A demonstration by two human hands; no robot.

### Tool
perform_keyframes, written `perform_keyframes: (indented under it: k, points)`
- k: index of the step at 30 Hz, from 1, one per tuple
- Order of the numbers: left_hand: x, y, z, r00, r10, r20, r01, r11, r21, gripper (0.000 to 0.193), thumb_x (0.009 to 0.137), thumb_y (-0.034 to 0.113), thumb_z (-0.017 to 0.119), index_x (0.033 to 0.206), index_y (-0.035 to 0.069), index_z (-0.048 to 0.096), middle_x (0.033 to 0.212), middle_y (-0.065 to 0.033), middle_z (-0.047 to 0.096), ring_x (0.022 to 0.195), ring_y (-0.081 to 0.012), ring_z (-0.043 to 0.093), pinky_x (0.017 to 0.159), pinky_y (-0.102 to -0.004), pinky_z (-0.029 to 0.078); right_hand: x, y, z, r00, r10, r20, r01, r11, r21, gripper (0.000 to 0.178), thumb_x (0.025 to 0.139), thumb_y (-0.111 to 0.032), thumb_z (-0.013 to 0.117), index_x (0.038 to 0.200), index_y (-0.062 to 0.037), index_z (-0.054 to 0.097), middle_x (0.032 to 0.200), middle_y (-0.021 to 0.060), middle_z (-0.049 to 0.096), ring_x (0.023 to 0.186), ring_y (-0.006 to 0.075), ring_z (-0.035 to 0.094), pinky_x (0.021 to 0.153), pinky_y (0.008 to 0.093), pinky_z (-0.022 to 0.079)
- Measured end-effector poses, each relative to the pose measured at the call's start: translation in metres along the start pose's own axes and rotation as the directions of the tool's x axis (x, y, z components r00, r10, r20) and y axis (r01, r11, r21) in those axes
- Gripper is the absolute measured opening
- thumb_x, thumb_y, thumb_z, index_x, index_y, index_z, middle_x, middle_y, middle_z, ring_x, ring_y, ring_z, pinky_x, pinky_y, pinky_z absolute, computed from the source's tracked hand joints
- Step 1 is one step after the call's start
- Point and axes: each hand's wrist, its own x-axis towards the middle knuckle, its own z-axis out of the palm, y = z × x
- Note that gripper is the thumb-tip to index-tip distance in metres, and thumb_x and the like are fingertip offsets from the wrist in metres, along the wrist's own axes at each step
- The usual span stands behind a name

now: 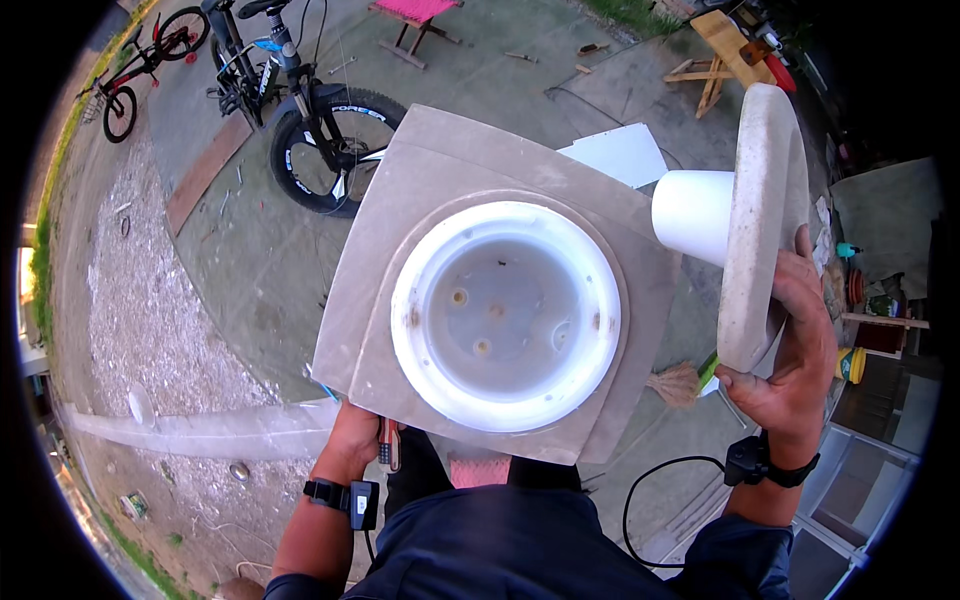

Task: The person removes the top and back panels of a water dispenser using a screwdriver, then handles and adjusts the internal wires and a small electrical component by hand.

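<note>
In front of me is a grey square slab (365, 330) with stepped edges. A white round tub (610, 300) sits at its middle, with a cloudy bottom showing a few small round marks. My right hand (795, 335) grips a thick grey disc (750, 230) by its edge, holding it upright to the right of the slab. From the disc's face a white cylinder (690, 215) sticks out toward the slab. My left hand (355, 435) is at the slab's near left corner, its fingers hidden beneath. Beside it shows a small red and black object (389, 445).
A fat-tyred bicycle (330, 150) stands beyond the slab to the left, another bicycle (140, 70) farther off. A white sheet (620, 155), a straw broom (675, 385) and a wooden stool (725, 50) are on the right. A black cable (628, 515) loops near my right arm.
</note>
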Motion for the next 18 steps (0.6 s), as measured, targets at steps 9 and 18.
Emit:
perform_keyframes:
  k: [9,18]
  points:
    - [0.0,-0.004,-0.001,1.0,0.009,0.028,-0.008,1.0,-0.024,0.022,0.095,0.013,0.058,0.116,0.005,0.06,0.087,-0.0084,0.068,0.066,-0.0209,0.065,0.056,-0.0331,0.053,0.002,-0.002,0.004,1.0,0.002,0.002,-0.002,1.0,0.017,0.068,0.062,-0.031,0.086,0.12,-0.0056,0.059,0.115,0.0158,0.066,0.11,0.0331,0.063,0.114,0.0634,0.024]
    - [0.001,-0.014,-0.026,0.998,-0.043,0.053,0.042,0.999,0.015,0.018,0.099,0.012,0.055,0.114,0.004,0.06,0.088,-0.0086,0.068,0.071,-0.02,0.067,0.062,-0.0342,0.057,0.017,-0.037,0.015,0.987,-0.079,0.142,0.053,0.982,0.179,0.06,0.064,-0.04,0.083,0.111,-0.0074,0.064,0.112,0.0131,0.067,0.106,0.0338,0.064,0.113,0.065,0.023]
